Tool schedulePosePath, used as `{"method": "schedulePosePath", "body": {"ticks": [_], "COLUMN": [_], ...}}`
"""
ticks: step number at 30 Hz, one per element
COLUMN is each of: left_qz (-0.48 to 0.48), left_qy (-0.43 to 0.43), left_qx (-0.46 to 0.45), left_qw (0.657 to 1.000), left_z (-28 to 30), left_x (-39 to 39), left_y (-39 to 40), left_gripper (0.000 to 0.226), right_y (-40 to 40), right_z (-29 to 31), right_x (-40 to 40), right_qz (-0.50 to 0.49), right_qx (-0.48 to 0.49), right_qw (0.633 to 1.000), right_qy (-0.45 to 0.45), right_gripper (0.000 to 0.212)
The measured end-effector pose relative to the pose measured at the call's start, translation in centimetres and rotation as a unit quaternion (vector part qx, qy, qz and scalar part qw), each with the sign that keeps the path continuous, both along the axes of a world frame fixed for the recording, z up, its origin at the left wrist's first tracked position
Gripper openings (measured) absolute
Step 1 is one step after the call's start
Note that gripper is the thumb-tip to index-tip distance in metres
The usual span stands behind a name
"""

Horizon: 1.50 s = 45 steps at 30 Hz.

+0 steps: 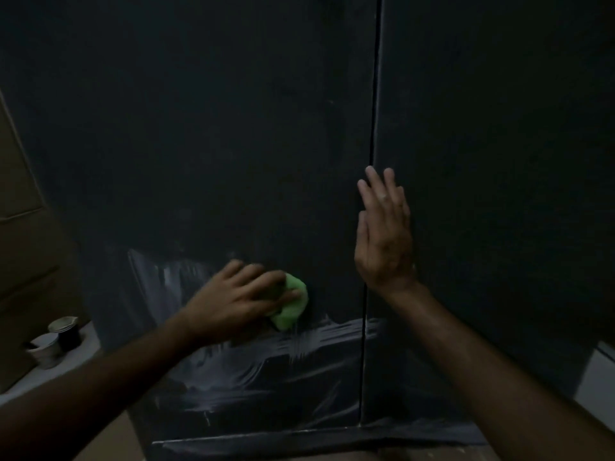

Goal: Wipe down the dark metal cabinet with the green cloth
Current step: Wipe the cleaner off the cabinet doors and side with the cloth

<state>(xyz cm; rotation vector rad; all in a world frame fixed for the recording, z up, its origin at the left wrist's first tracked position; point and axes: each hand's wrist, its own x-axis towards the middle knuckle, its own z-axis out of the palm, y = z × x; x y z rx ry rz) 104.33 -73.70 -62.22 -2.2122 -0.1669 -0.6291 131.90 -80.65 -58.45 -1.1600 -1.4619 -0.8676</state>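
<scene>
fingers (253,277) of left hand (233,301) press green cloth (289,307) on cabinet (233,144).

Green cloth (291,306); dark cabinet (233,128) with whitish streaks (299,347).

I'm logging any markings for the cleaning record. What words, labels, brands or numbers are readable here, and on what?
None can be read.
Cabinet: dark doors, no label or number visible, only wet wipe streaks.
Green cloth: no print visible.
Cups at lower left: too dim and blurred to tell any text.
</scene>
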Motion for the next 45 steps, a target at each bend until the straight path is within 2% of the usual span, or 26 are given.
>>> {"method": "schedulePosePath", "body": {"ticks": [1, 3, 5, 6, 7, 8, 10, 12, 14, 16, 18, 20, 21, 23, 25, 26, 28, 30, 32, 34, 35, 37, 39, 40, 42, 45], "left_qz": [-0.001, 0.014, 0.036, 0.034, 0.023, 0.009, -0.018, -0.022, -0.004, 0.025, 0.046, 0.032, 0.017, -0.002, 0.006, 0.013, 0.039, 0.068, 0.084, 0.066, 0.05, 0.026, 0.022, 0.028, 0.05, 0.073], "left_qy": [-0.032, -0.151, -0.282, -0.314, -0.31, -0.271, -0.135, -0.05, -0.068, -0.155, -0.269, -0.32, -0.294, -0.158, -0.048, -0.033, -0.066, -0.147, -0.247, -0.293, -0.27, -0.158, -0.052, -0.027, -0.039, -0.178], "left_qx": [0.017, 0.027, -0.016, -0.039, -0.047, -0.038, 0.008, 0.045, 0.067, 0.067, 0.027, -0.016, -0.018, 0.016, 0.05, 0.061, 0.074, 0.075, 0.036, -0.009, -0.017, 0.004, 0.025, 0.033, 0.037, 0.013], "left_qw": [0.999, 0.988, 0.959, 0.948, 0.949, 0.962, 0.991, 0.997, 0.995, 0.985, 0.962, 0.947, 0.955, 0.987, 0.998, 0.998, 0.994, 0.984, 0.965, 0.954, 0.961, 0.987, 0.998, 0.999, 0.997, 0.981], "left_z": [0.8, 4.0, 7.2, 7.7, 7.2, 5.8, 1.9, -0.7, -0.1, 2.5, 5.6, 6.4, 5.5, 2.0, -0.6, -0.7, 0.8, 3.5, 5.5, 5.7, 5.0, 2.3, 0.3, 0.4, 1.9, 5.9], "left_x": [-1.3, -1.5, 1.2, 2.8, 3.9, 4.3, 2.3, -2.3, -5.8, -6.5, -4.4, -1.4, -0.4, -1.0, -4.8, -7.1, -10.7, -11.9, -10.2, -7.3, -6.4, -6.9, -10.2, -12.1, -15.0, -15.0], "left_y": [0.8, 1.8, 1.7, 1.3, 1.0, 0.7, 0.7, 1.3, 2.2, 2.9, 3.0, 2.2, 1.8, 1.4, 1.9, 2.4, 3.4, 3.9, 3.8, 3.1, 2.8, 2.5, 2.8, 3.1, 3.7, 4.3], "left_gripper": [0.054, 0.053, 0.054, 0.056, 0.057, 0.057, 0.057, 0.05, 0.044, 0.045, 0.051, 0.054, 0.053, 0.051, 0.046, 0.047, 0.049, 0.049, 0.05, 0.052, 0.053, 0.051, 0.048, 0.047, 0.047, 0.044], "right_y": [0.1, 0.7, 1.1, 1.3, 1.4, 1.5, 1.6, 1.7, 1.9, 2.1, 2.4, 2.8, 3.0, 3.3, 3.5, 3.5, 3.5, 3.4, 3.6, 3.9, 4.1, 4.4, 4.5, 4.5, 4.4, 4.2], "right_z": [-0.3, -0.9, -1.1, -1.1, -1.1, -1.0, -1.0, -1.2, -1.2, -1.1, -1.1, -1.0, -1.0, -0.8, -0.6, -0.6, -0.7, -0.8, -0.6, -0.2, 0.0, 0.2, 0.3, 0.3, 0.1, -0.2], "right_x": [-0.2, -1.0, -2.0, -2.3, -2.5, -2.6, -2.4, -2.5, -2.7, -3.2, -4.2, -5.5, -6.2, -7.4, -7.9, -7.8, -7.2, -7.1, -7.9, -9.1, -9.8, -10.6, -10.7, -10.6, -10.3, -11.2], "right_qz": [-0.014, -0.038, -0.05, -0.056, -0.064, -0.074, -0.091, -0.096, -0.105, -0.115, -0.122, -0.117, -0.112, -0.102, -0.1, -0.099, -0.103, -0.105, -0.091, -0.067, -0.059, -0.05, -0.051, -0.055, -0.057, -0.052], "right_qx": [-0.008, -0.019, -0.026, -0.026, -0.026, -0.026, -0.025, -0.022, -0.019, -0.018, -0.019, -0.02, -0.018, -0.014, -0.013, -0.013, -0.013, -0.01, -0.008, -0.009, -0.008, -0.006, -0.006, -0.006, -0.01, -0.023], "right_qw": [1.0, 0.999, 0.998, 0.998, 0.997, 0.997, 0.995, 0.995, 0.994, 0.993, 0.992, 0.993, 0.993, 0.995, 0.995, 0.995, 0.995, 0.994, 0.996, 0.998, 0.998, 0.999, 0.999, 0.998, 0.998, 0.998], "right_qy": [-0.006, -0.006, 0.01, 0.017, 0.02, 0.019, 0.015, 0.009, 0.008, 0.018, 0.024, 0.013, 0.008, 0.015, 0.021, 0.019, 0.013, 0.012, 0.012, 0.007, 0.008, 0.013, 0.008, 0.003, -0.002, -0.009], "right_gripper": [0.05, 0.055, 0.058, 0.059, 0.06, 0.06, 0.059, 0.059, 0.059, 0.06, 0.061, 0.063, 0.063, 0.063, 0.063, 0.062, 0.061, 0.061, 0.06, 0.06, 0.06, 0.06, 0.06, 0.06, 0.06, 0.061]}}
